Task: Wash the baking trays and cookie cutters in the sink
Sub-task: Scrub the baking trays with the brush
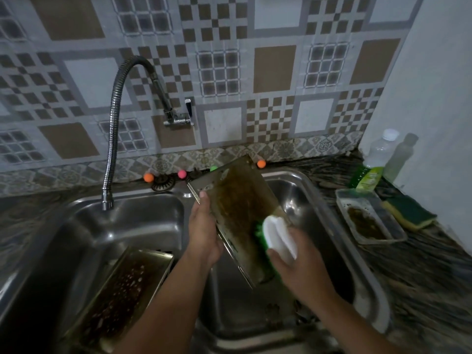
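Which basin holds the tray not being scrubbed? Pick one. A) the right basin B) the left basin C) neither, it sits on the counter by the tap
B: the second tray leans inside the left basin, while the left hand holds the scrubbed tray over the right basin and the right hand works the brush.

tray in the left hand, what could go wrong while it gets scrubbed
The left hand grips the tilted tray by one edge only, above the right basin, so a hard push from the brush in the right hand could twist it loose. Brown grime may also splash toward the sponge.
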